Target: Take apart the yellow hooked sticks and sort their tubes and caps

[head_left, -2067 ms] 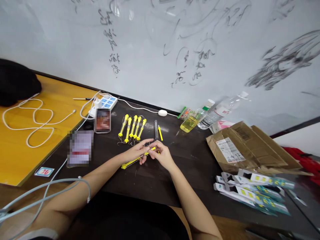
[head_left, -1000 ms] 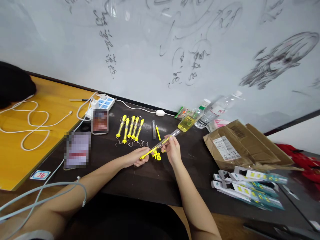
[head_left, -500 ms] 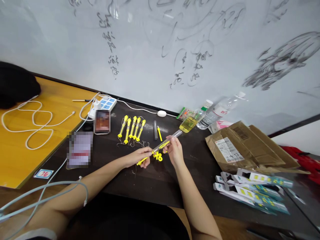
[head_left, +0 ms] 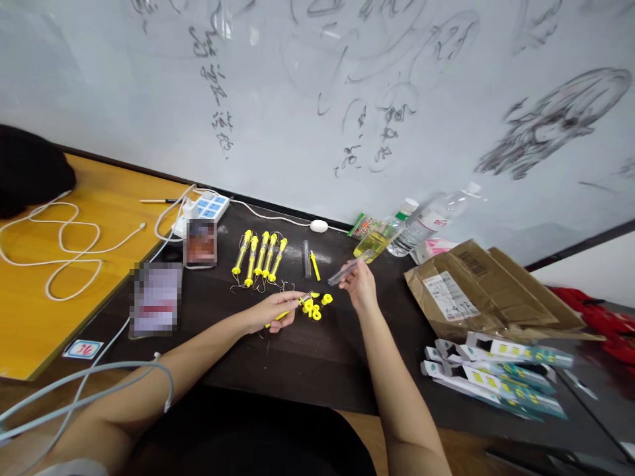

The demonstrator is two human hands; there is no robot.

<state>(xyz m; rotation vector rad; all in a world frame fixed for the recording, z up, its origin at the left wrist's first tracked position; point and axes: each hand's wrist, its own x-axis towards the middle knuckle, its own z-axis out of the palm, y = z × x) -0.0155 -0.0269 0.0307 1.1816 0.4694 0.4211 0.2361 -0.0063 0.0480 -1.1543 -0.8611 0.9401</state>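
Closed round a yellow rod with a metal spring [head_left: 308, 297] at its end is my left hand [head_left: 278, 311]. To the right and apart from it, my right hand [head_left: 360, 284] pinches a clear plastic tube [head_left: 342, 272], tilted up to the right. Small yellow rings and caps [head_left: 316, 315] lie on the dark table between my hands. Several spring scales [head_left: 260, 254] with clear bodies, yellow ends and wire hooks lie in a row beyond my left hand. Beyond the gap between my hands, another clear tube [head_left: 307, 259] rests beside a yellow rod [head_left: 315, 266].
A bottle of yellow liquid [head_left: 380, 239] and a water bottle [head_left: 431, 221] stand behind my right hand. Rightward are a cardboard package [head_left: 476, 284] and flattened boxes [head_left: 496, 380]. Leftward lie two blurred phone-like items [head_left: 200, 242], a power strip [head_left: 211, 207] and cables [head_left: 89, 373].
The clear tube has come off the yellow rod and spring. My right hand has moved slightly right with the tube, while my left hand keeps hold of the rod.
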